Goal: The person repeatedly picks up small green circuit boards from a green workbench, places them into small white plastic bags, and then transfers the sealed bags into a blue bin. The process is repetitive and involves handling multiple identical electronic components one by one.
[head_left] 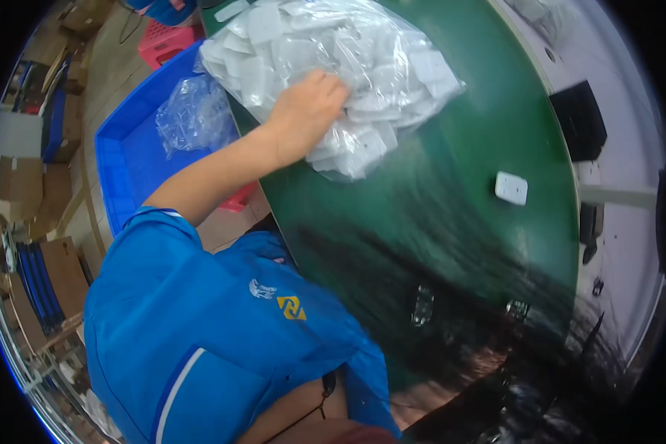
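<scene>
My left hand [303, 111] reaches forward from a blue short sleeve and is closed on a large clear plastic bag [333, 66] stuffed with several small white plastic parts. The bag lies at the far left of a green conveyor belt [459, 222]. One single white rectangular part [510, 187] lies alone on the belt, well to the right of the bag. My right hand is not visible; only a bare forearm [303, 411] shows at the lower edge, close to my body.
A blue plastic crate [115, 170] stands left of the belt with a crumpled clear bag [192, 115] in it. A pink crate [163, 41] sits behind it. Cardboard boxes [22, 189] line the left. A black box [579, 122] sits on the white surface right of the belt.
</scene>
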Tool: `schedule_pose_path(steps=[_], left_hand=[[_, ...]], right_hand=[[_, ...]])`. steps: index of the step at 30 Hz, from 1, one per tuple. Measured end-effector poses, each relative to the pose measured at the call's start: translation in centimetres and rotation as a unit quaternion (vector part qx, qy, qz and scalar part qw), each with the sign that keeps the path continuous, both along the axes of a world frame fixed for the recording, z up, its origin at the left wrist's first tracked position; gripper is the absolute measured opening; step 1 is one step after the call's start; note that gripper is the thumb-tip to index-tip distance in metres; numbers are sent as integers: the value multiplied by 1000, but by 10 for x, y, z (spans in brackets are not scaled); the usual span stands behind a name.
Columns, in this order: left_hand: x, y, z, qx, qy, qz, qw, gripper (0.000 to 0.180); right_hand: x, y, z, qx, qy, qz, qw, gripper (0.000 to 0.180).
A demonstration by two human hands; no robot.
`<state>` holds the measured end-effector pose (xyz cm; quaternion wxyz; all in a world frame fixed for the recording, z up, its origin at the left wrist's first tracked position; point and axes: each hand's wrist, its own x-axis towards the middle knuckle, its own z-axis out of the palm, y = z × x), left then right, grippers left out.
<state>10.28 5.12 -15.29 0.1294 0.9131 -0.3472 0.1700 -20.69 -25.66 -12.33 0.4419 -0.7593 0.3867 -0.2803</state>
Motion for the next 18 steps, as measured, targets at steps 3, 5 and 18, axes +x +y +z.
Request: schedule_pose_path(steps=[3,5,18], left_hand=[[14,-12,-16,33,-25,-10,999,14],[25,-8,-20,61,-27,-30,997,6],[-31,25,40,-275,190,-11,943,15]], right_hand=[[-2,3,-6,9,-38,-8,999,20],[-11,4,-8,-9,-39,-1,999,20],[-46,6,-36,-138,172,-4,975,16]])
